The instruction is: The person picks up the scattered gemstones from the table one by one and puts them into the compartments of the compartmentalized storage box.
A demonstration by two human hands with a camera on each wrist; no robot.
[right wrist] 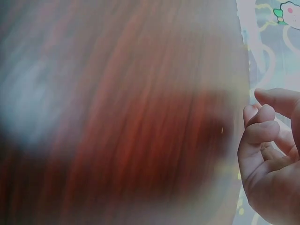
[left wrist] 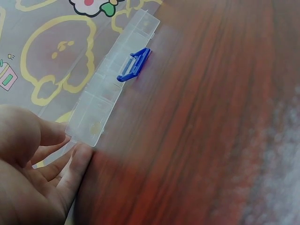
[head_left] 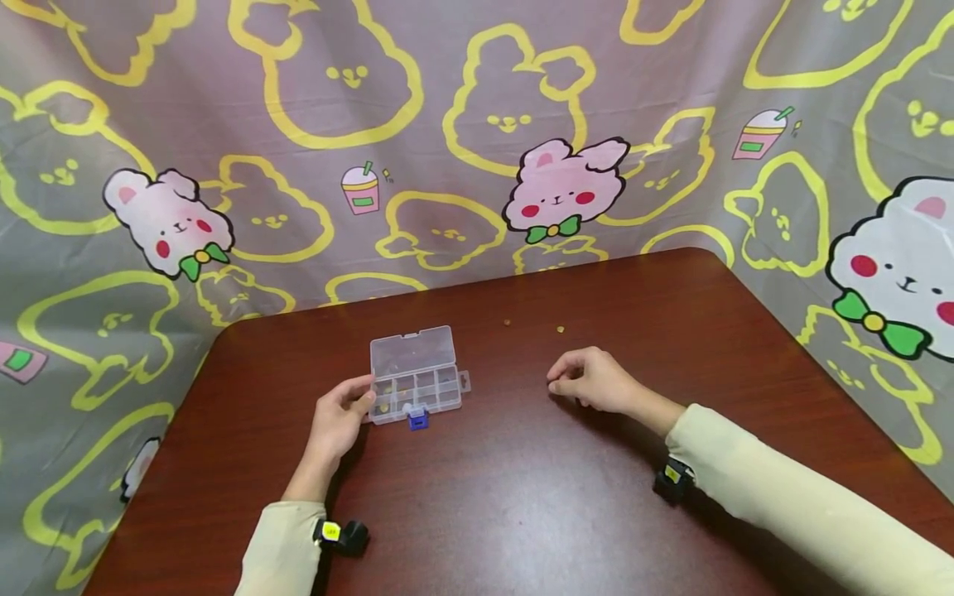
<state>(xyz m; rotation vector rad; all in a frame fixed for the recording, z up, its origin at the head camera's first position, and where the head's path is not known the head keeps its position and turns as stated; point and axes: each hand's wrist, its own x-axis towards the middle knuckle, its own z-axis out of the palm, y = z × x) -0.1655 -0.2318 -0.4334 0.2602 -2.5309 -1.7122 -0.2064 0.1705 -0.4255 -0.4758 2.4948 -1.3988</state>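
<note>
A clear plastic compartment box (head_left: 428, 394) stands on the table with its lid (head_left: 413, 353) raised at the back. Small yellowish pieces (head_left: 383, 408) lie in its left compartments, and a blue clasp (head_left: 418, 419) is at its front. My left hand (head_left: 339, 415) grips the box's left end between thumb and fingers; the left wrist view shows the thumb (left wrist: 77, 164) at the corner. Right of the box, my right hand (head_left: 596, 382) hovers low over the table, fingers bent. In the right wrist view nothing shows between its fingertips (right wrist: 267, 112). A tiny speck (right wrist: 222, 130) is near them.
Two small yellowish pieces, a nearer one (head_left: 561, 329) and a farther one (head_left: 507, 322), lie toward the back of the brown table (head_left: 507, 497). A patterned curtain (head_left: 447, 108) hangs along the back and sides. Both wrists carry black cameras (head_left: 673, 480).
</note>
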